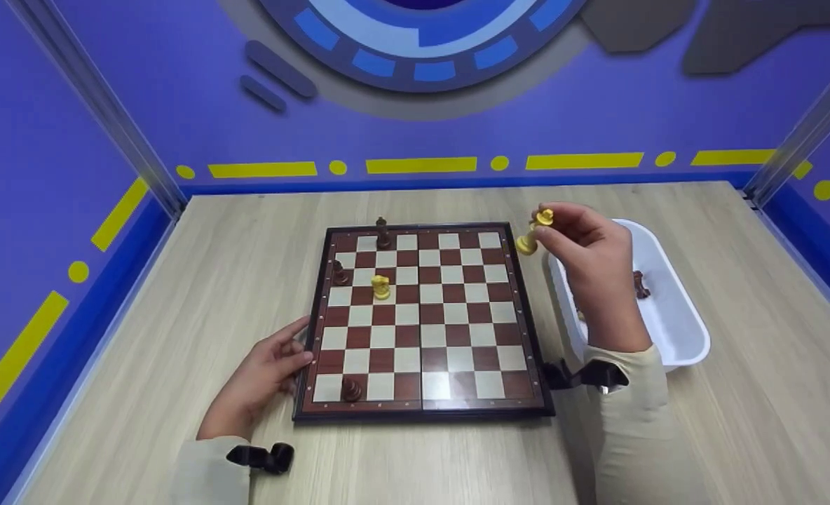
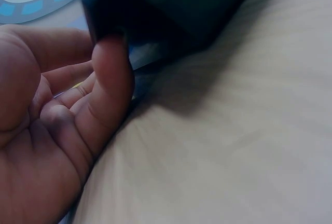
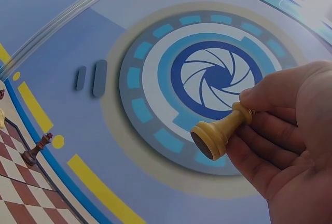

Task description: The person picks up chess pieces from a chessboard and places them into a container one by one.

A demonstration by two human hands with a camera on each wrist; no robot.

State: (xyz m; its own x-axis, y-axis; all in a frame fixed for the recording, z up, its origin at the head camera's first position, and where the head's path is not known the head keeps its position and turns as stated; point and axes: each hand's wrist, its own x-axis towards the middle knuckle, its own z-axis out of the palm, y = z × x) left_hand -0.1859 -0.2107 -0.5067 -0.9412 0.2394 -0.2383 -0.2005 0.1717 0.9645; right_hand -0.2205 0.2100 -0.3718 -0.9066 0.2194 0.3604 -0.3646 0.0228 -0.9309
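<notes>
My right hand (image 1: 590, 252) pinches a yellow chess piece (image 3: 220, 130) between thumb and fingers, above the gap between board and tray. The piece is tilted, with its dark base underside facing the right wrist camera and a crown-like top in the head view. My left hand (image 1: 268, 372) grips the left edge of the chessboard (image 1: 478, 344), its thumb at the rim. On the board stand a yellow knight (image 1: 381, 286), a tall dark piece (image 1: 383, 235) at the back, a dark piece (image 1: 340, 273) at the left side and another dark piece (image 1: 351, 390) at the front.
A white plastic tray (image 1: 674, 330) stands right of the board, partly hidden by my right hand and forearm. Inside it lies a dark chess piece (image 1: 641, 285). A blue-purple wall (image 1: 429, 137) with yellow markings rises behind the wooden table (image 1: 247, 245).
</notes>
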